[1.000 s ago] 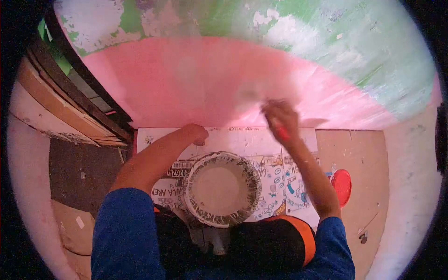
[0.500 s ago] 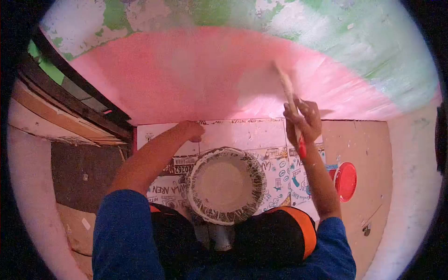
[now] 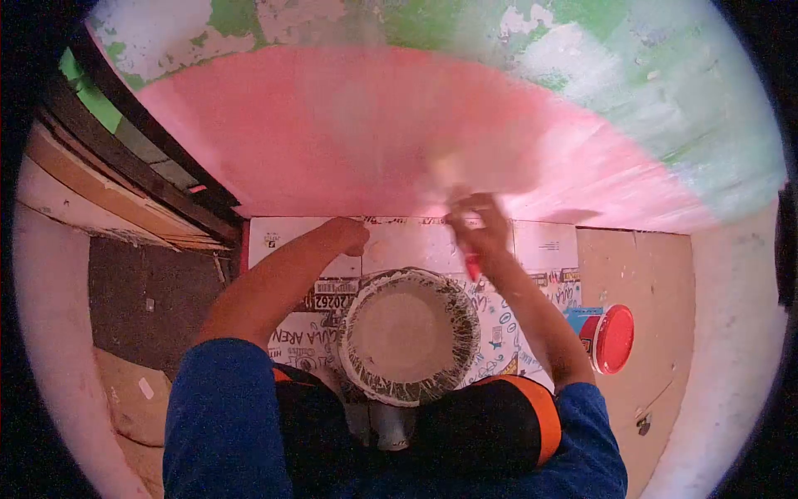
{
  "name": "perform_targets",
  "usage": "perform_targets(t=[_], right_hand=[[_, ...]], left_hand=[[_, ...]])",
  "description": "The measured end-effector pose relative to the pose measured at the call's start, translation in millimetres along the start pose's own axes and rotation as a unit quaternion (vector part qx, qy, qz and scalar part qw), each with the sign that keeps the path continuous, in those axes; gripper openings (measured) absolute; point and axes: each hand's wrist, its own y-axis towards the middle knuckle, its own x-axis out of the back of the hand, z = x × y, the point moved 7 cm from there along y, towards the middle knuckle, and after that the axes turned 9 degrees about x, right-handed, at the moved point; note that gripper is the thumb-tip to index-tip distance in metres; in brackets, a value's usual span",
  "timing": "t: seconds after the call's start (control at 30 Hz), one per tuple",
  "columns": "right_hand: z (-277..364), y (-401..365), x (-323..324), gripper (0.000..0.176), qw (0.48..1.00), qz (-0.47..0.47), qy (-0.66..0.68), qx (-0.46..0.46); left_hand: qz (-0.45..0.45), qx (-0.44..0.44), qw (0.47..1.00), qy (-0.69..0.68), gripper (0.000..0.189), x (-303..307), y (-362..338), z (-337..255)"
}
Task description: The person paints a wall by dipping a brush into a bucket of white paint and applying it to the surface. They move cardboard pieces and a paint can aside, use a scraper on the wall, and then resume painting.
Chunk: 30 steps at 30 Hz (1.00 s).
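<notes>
My right hand (image 3: 484,229) is closed on a paintbrush (image 3: 472,264) with a red handle end. Its upper part and bristles are smeared by motion against the pink-and-green wall (image 3: 274,125). My left hand (image 3: 356,237) is curled into a fist near the foot of the wall, and nothing shows in it. Between my knees stands a round bucket (image 3: 462,333), its rim streaked with paint. Pale paint (image 3: 403,328) lies inside it, below and between both hands.
Printed cardboard sheets (image 3: 544,243) cover the floor along the wall. A tub with a red lid (image 3: 615,339) sits at the right. Dark and brown boards (image 3: 108,183) lean at the left. A pale side wall (image 3: 736,291) bounds the right.
My right hand has moved left and a little down with the paintbrush, nearer the bucket's side. My left hand has stayed almost in place. The view has shifted slightly.
</notes>
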Motion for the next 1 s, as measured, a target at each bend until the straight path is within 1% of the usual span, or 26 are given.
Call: perform_targets(t=[0.03,0.07,0.1,0.17,0.2,0.27,0.3,0.33,0.4,0.47,0.5,0.53,0.57,0.6,0.63,0.67,0.7,0.73,0.77,0.8,0.83,0.87,0.9,0.93,0.97,1.0], right_hand=[[-5,-8,-32,0.016,0.975,0.088,-0.096,0.18],[-8,-22,-64,0.016,0.901,0.17,-0.189,0.352],[-5,-8,-68,0.016,0.9,0.164,-0.191,0.357],[-2,10,-85,0.017,0.883,0.306,-0.193,0.299],[11,31,-65,0.016,0.92,0.258,-0.091,0.281],[78,62,-6,0.019,0.939,0.12,-0.077,0.312],[82,52,-15,0.019,0.938,0.124,-0.074,0.315],[79,37,-13,0.02,0.963,0.02,-0.031,0.268],[58,11,-31,0.023,0.931,-0.06,-0.052,0.356],[42,6,-95,0.02,0.898,0.145,-0.125,0.396],[40,9,-111,0.02,0.9,0.143,-0.12,0.394],[23,19,-139,0.021,0.907,0.256,-0.15,0.3],[5,21,-158,0.022,0.891,0.367,-0.177,0.2],[13,25,-154,0.022,0.89,0.371,-0.175,0.199],[44,43,-130,0.022,0.92,0.269,-0.135,0.253],[76,59,-101,0.023,0.934,0.166,-0.091,0.304],[109,59,-78,0.025,0.931,0.123,-0.103,0.328],[113,49,-80,0.025,0.929,0.129,-0.101,0.331],[118,42,-72,0.027,0.93,0.04,-0.099,0.353],[118,36,-64,0.03,0.922,-0.052,-0.097,0.372],[98,25,-86,0.029,0.916,-0.027,-0.091,0.39],[84,19,-105,0.029,0.918,-0.03,-0.096,0.384],[67,18,-143,0.02,0.921,0.108,-0.147,0.345],[45,13,-169,0.011,0.905,0.243,-0.191,0.292],[33,16,-165,0.007,0.927,0.244,-0.099,0.268],[34,14,-148,0.007,0.93,0.241,-0.102,0.259]], left_hand=[[0.021,0.033,0.999,-0.006,0.026,-1,-2,1],[0.041,0.069,0.997,-0.011,0.027,-2,-3,7],[0.037,0.074,0.997,-0.007,0.027,-2,0,13],[0.031,0.027,0.999,-0.02,0.028,-22,12,10],[0.036,0.026,0.999,-0.025,0.028,-31,12,9],[0.018,0.013,1.0,-0.016,0.03,-37,13,12],[0.018,0.016,0.999,-0.022,0.03,-41,13,14],[0.017,0.015,0.999,-0.022,0.031,-45,12,17],[0.013,0.023,0.999,-0.026,0.032,-46,5,25],[0.009,0.02,1.0,-0.014,0.033,-44,-10,27],[0.015,0.021,1.0,-0.014,0.033,-45,-14,27],[0.055,0.04,0.998,0.003,0.033,-48,-16,31],[0.094,0.057,0.994,0.018,0.033,-54,-19,35],[0.096,0.055,0.994,0.014,0.033,-62,-20,35],[0.071,0.047,0.996,0.014,0.033,-66,-19,39],[0.045,0.039,0.998,0.01,0.032,-68,-19,42],[0.045,0.04,0.998,0.003,0.032,-71,-21,43],[0.06,0.067,0.996,-0.008,0.031,-74,-23,48],[0.074,0.095,0.993,-0.019,0.031,-76,-25,55],[0.072,0.098,0.992,-0.024,0.031,-72,-28,57],[0.077,0.086,0.993,-0.01,0.03,-68,-32,53],[0.082,0.07,0.994,0.009,0.03,-63,-35,48],[0.082,0.062,0.995,0.019,0.03,-57,-37,43],[0.089,0.035,0.994,0.042,0.031,-53,-38,35],[0.098,0.008,0.993,0.067,0.032,-51,-37,29],[0.099,0.001,0.992,0.073,0.032,-50,-32,28]])
